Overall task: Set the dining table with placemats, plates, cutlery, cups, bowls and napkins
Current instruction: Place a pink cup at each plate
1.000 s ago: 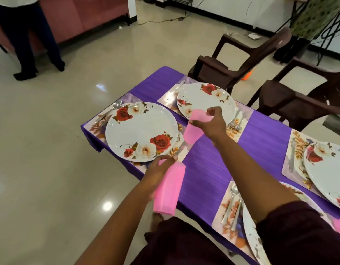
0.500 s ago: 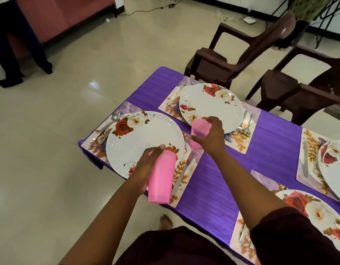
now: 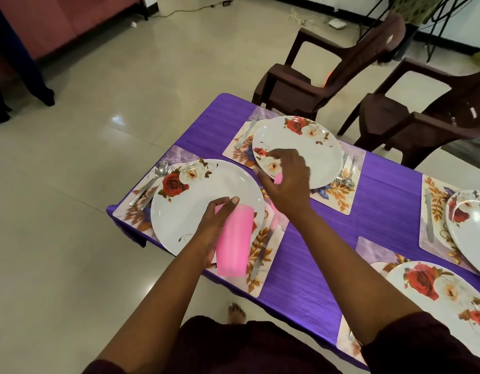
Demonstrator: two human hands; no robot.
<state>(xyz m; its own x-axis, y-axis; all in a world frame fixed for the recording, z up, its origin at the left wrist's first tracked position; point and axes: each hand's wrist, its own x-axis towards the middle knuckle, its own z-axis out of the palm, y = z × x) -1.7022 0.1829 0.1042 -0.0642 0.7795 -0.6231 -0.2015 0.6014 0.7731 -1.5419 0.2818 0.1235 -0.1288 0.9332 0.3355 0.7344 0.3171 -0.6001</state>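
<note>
No readable text, labels, brands or numbers anywhere; the plates and placemats carry only flower and leaf prints.

Pink cup [image 3: 278,179] mostly behind right hand [image 3: 286,184]

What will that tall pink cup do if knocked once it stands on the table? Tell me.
The pink cup looks tall and narrow, so it probably tips easily. Its round sides suggest it would roll. It seems thin plastic, likely light: the left hand holds it alone.
</note>
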